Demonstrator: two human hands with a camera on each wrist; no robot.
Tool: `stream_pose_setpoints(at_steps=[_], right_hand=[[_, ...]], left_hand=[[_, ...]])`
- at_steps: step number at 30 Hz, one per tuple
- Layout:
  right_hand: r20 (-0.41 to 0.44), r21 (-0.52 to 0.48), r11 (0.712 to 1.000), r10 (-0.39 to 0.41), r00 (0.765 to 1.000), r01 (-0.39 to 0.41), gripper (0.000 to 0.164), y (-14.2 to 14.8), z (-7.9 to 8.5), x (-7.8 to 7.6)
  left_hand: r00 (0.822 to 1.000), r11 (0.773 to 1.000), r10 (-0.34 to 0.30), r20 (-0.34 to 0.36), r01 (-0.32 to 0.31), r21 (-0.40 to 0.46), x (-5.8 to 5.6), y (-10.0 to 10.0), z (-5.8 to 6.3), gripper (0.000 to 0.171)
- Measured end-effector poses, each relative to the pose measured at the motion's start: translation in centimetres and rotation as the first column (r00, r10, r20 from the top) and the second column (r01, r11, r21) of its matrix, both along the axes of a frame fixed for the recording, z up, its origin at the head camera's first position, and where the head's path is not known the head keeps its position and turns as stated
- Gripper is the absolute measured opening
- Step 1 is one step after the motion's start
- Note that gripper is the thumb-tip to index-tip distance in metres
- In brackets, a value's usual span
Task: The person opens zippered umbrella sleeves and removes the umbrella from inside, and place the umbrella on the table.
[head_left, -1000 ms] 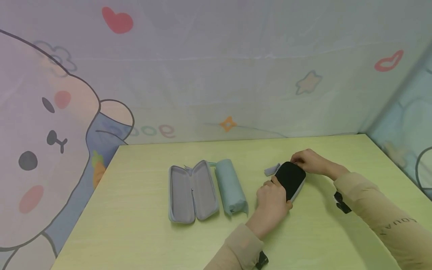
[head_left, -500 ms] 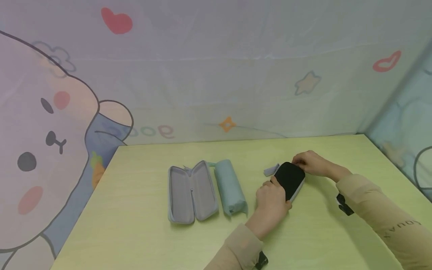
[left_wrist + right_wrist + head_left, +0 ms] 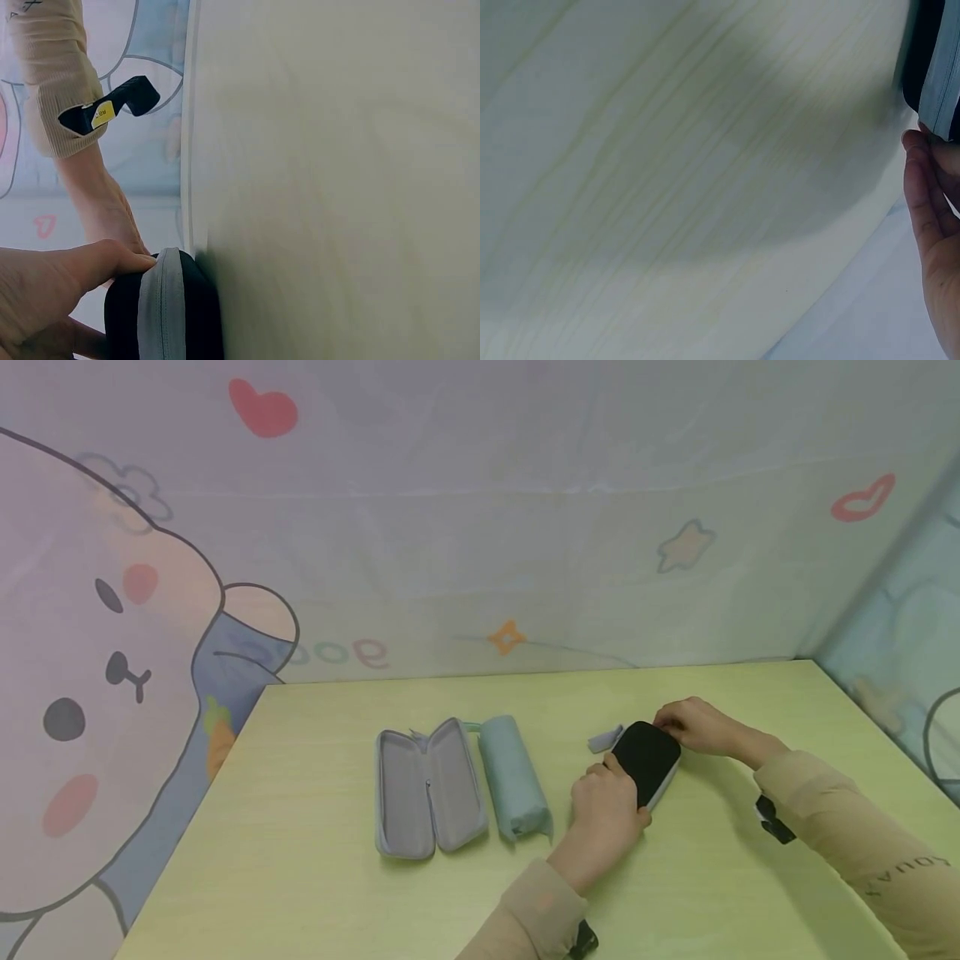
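Note:
A black zip case (image 3: 647, 752) lies on the right half of the table, its grey zipper band (image 3: 160, 307) running around the side. My left hand (image 3: 603, 797) grips the near left part of it, thumb pressed along the edge in the left wrist view. At the far right corner my right hand (image 3: 697, 725) pinches at the zipper, fingertips (image 3: 915, 139) right at the end of the band in the right wrist view. The zipper pull itself is hidden by the fingers. A short grey fabric loop (image 3: 606, 739) sticks out from the far left side.
Left of the hands lies a closed teal pencil pouch (image 3: 513, 777). Beside it an opened grey-lined pencil case (image 3: 405, 797) lies spread out. The yellow-green table (image 3: 285, 860) ends at a printed cloth backdrop (image 3: 570, 552).
My right hand has shifted slightly to the right along the far corner of the black case. My left hand keeps its grip, and the other cases stay where they were.

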State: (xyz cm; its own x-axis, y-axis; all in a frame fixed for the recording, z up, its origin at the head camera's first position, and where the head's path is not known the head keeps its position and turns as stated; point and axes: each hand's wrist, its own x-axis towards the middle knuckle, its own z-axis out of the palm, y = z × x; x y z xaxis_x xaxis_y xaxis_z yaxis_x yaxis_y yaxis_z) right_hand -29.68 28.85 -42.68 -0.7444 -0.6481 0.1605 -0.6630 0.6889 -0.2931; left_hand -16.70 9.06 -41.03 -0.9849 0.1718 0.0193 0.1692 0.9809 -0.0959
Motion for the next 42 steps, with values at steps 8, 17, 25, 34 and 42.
stream_pose_setpoints(at_steps=[8, 17, 25, 34, 42], right_hand=[[-0.014, 0.003, 1.000, 0.019, 1.000, -0.019, 0.021, 0.4, 0.0, 0.2], [-0.029, 0.004, 1.000, 0.025, 0.999, -0.025, 0.022, 0.7, -0.2, 0.4], [0.007, 0.021, 1.000, -0.007, 1.000, 0.007, 0.022, 0.8, -0.1, 0.7], [-0.007, 0.013, 1.000, -0.018, 1.000, 0.018, 0.022, 1.3, -0.3, 1.1], [-0.031, 0.021, 0.999, -0.042, 0.999, 0.043, 0.021, 1.5, -0.4, 1.5]], left_hand=[[1.000, 1.000, 0.011, 0.004, -0.011, 0.017, -0.1, 0.1, 0.0, 0.083], [1.000, 1.000, 0.007, -0.011, -0.007, 0.004, -0.1, 0.0, -0.1, 0.083], [1.000, 1.000, 0.009, -0.002, -0.009, 0.008, -0.2, 0.1, -0.2, 0.085], [1.000, 1.000, 0.004, -0.012, -0.004, -0.003, -0.2, 0.0, -0.3, 0.084], [0.999, 1.000, -0.020, -0.051, 0.020, 0.006, -0.1, -0.1, -0.3, 0.082]])
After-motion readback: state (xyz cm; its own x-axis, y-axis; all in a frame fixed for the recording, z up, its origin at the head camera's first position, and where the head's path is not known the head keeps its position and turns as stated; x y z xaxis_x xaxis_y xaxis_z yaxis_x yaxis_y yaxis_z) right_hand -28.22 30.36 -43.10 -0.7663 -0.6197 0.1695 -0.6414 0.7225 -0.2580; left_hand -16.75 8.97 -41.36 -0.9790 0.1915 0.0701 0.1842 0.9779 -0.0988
